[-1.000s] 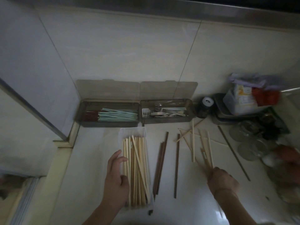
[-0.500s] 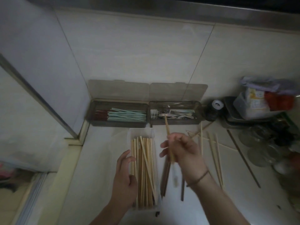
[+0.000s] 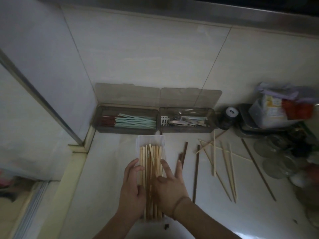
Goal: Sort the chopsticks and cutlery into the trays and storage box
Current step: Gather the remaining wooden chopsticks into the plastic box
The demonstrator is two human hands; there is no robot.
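Observation:
A clear tray (image 3: 149,139) on the counter holds several light bamboo chopsticks (image 3: 151,159). My left hand (image 3: 132,188) rests against the tray's left side with fingers spread. My right hand (image 3: 170,185) lies over the bamboo chopsticks with its fingers straight, holding nothing. Dark wooden chopsticks (image 3: 196,171) lie just right of the tray, and loose bamboo chopsticks (image 3: 224,163) are scattered further right. Against the wall, one storage box (image 3: 126,130) holds green and red chopsticks (image 3: 134,121) and another box (image 3: 186,129) holds metal cutlery (image 3: 186,120).
Both storage boxes have their lids open against the tiled wall. A dark jar (image 3: 228,117), a metal tray with a plastic bag (image 3: 283,107) and glass lids (image 3: 276,157) crowd the right side. One long dark chopstick (image 3: 258,169) lies near them.
My right hand picked a bamboo chopstick from the loose pile, carried it left and now lies flat over the tray's chopsticks without it. My left hand stayed by the tray.

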